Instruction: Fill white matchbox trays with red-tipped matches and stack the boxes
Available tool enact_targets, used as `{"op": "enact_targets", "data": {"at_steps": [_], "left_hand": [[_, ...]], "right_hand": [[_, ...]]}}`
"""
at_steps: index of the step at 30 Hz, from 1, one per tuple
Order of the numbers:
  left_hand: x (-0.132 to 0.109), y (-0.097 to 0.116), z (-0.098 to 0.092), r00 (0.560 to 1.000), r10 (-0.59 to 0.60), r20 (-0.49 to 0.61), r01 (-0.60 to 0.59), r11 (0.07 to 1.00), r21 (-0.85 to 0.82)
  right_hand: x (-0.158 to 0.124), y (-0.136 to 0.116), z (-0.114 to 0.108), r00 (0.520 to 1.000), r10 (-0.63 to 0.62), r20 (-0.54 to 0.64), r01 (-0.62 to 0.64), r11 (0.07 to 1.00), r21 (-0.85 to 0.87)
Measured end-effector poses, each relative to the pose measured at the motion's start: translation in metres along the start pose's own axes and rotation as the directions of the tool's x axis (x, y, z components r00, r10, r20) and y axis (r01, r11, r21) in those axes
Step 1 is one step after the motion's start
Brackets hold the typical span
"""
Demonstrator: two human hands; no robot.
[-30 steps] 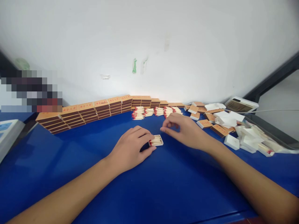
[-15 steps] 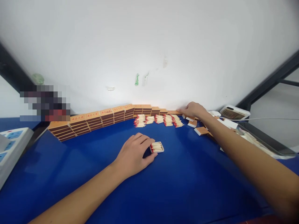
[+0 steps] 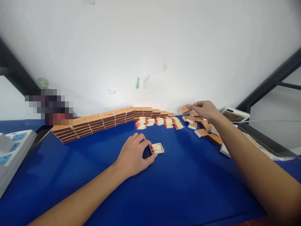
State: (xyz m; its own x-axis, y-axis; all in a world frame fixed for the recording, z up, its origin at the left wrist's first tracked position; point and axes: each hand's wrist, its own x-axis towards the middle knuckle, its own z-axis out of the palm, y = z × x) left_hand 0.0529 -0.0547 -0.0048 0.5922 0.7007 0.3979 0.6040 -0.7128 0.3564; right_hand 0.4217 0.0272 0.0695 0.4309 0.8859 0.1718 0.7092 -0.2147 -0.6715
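Matchbox tray (image 3: 160, 152), rectangular, wooden matches (image 3: 157, 147) inside; left grip (image 3: 134, 154) clasps end, right grip (image 3: 206, 110) pinches flat orange box (image 3: 185, 109).

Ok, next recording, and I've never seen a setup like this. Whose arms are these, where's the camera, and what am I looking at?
There is no machine here: these are a person's own bare arms, seen by one camera worn on the head, looking forward and down. The surface is a blue table. The left hand holds the left end of a white tray with red-tipped matches in it. The right hand pinches an orange matchbox; whether it contains anything, I can't tell. Near the wall lie piles of loose matches, with stacked matchboxes to the left and scattered box pieces to the right.
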Motion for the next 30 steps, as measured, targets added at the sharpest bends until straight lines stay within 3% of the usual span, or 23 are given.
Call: {"op": "enact_targets", "data": {"at_steps": [2,5,9,12,15,30], "left_hand": [[0.0,-0.002,0.001,1.0,0.003,-0.014,-0.003,1.0,-0.015],[0.001,-0.005,0.002,0.998,0.008,-0.063,-0.011,0.999,-0.037],[0.002,-0.009,0.002,0.989,-0.003,-0.148,-0.004,0.999,-0.043],[0.002,-0.01,0.001,0.983,-0.04,-0.177,0.032,0.998,-0.047],[0.002,-0.009,0.0,0.978,-0.063,-0.197,0.056,0.998,-0.04],[0.002,-0.007,-0.001,0.962,0.001,-0.273,0.001,1.0,0.007]], "right_hand": [[-0.022,-0.003,-0.001,0.999,-0.001,0.053,-0.009,0.984,0.179],[-0.059,-0.009,0.011,0.969,-0.062,0.239,-0.025,0.938,0.346],[-0.099,-0.022,0.038,0.875,-0.16,0.458,-0.051,0.908,0.416],[-0.112,-0.03,0.05,0.821,-0.185,0.54,-0.065,0.91,0.41],[-0.115,-0.031,0.053,0.8,-0.202,0.566,-0.057,0.912,0.406],[-0.117,-0.03,0.051,0.778,-0.237,0.582,-0.036,0.908,0.418]]}}
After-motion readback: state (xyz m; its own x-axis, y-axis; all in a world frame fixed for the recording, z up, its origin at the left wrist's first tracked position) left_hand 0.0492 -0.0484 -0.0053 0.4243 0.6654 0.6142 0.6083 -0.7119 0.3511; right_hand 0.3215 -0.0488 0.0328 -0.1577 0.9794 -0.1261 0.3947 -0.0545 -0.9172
